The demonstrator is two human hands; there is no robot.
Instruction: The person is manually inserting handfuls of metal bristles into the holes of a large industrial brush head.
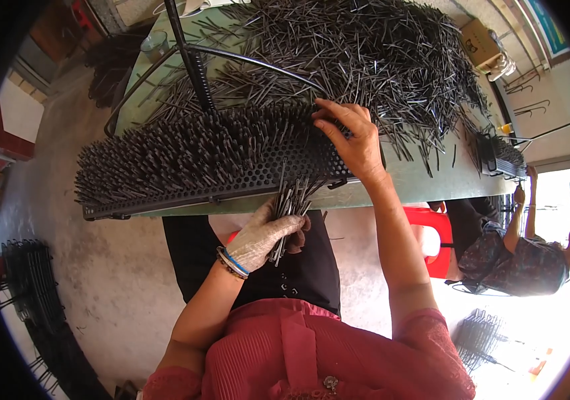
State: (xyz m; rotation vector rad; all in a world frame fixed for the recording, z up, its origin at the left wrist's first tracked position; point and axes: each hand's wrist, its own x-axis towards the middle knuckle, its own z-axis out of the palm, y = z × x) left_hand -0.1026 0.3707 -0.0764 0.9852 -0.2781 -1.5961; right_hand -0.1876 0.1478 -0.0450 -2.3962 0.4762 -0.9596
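My left hand (264, 239), in a pale work glove, grips a bundle of thin dark rods (294, 196) in front of my body, just below the near edge of a black perforated rack (292, 162). Dark rods (172, 150) stand upright in the holes over most of the rack, while bare holes show toward its right end. Over that right end is my bare right hand (355, 137), thumb and forefinger drawn together at the far side of the holes. Whatever lies between those fingertips is too small or hidden to make out.
Loose dark rods (372, 53) are heaped on the green table (405, 183) behind the rack. A black metal frame (195, 73) rises over the rack. A clear cup (155, 44) stands far left, a cardboard box (480, 43) far right. Another person (518, 257) works at a similar rack.
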